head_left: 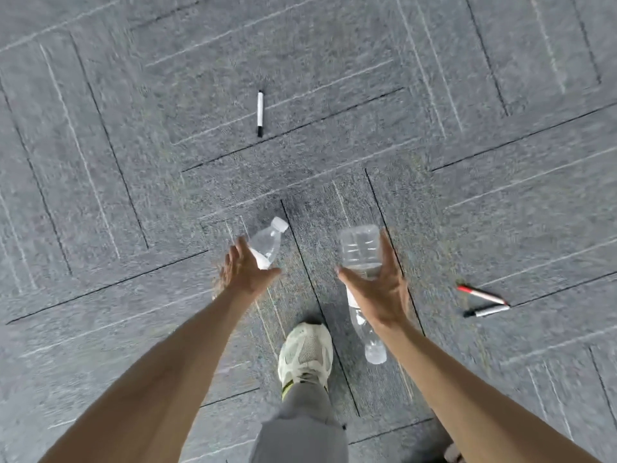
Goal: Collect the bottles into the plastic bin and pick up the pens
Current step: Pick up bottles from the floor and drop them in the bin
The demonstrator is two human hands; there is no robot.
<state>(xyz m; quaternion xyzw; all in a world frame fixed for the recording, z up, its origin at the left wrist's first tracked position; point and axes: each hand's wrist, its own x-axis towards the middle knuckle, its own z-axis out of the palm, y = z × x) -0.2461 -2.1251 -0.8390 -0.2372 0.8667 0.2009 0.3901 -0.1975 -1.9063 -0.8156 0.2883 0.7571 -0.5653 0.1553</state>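
Your left grip held the small bottle, cap pointing far; your right grip clasped the large bottle, base far, cap near.

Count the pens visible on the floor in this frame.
3. A white pen lies alone, far ahead at centre. A red-capped pen and a black-capped pen lie together on the right, their ends meeting. More may lie outside the view.
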